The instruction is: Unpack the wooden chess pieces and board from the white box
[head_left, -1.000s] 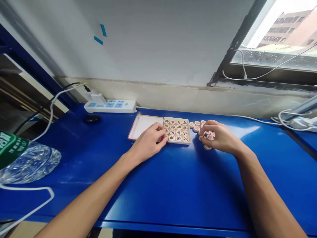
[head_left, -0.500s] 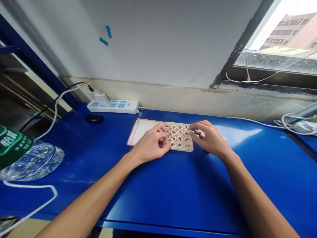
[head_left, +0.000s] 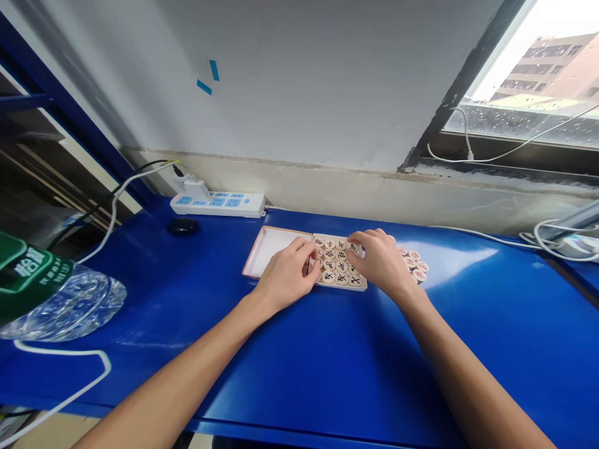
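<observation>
Covering tray (head_left: 276, 243) pieces (head_left: 336, 267) | left hand (head_left: 285, 277) curled, grip unclear | right hand (head_left: 381, 262) fingertips pressing pieces, spread

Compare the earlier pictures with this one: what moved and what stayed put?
The right hand left the loose red-marked pieces and moved left over the box of pieces, fingertips on its far right corner. The left hand stayed at the box's middle; the power strip stayed put.

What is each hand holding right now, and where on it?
Cannot tell a firm hold: the left hand fingers rest at the tray pieces' left edge; the right hand fingers touch a top-right piece.
</observation>
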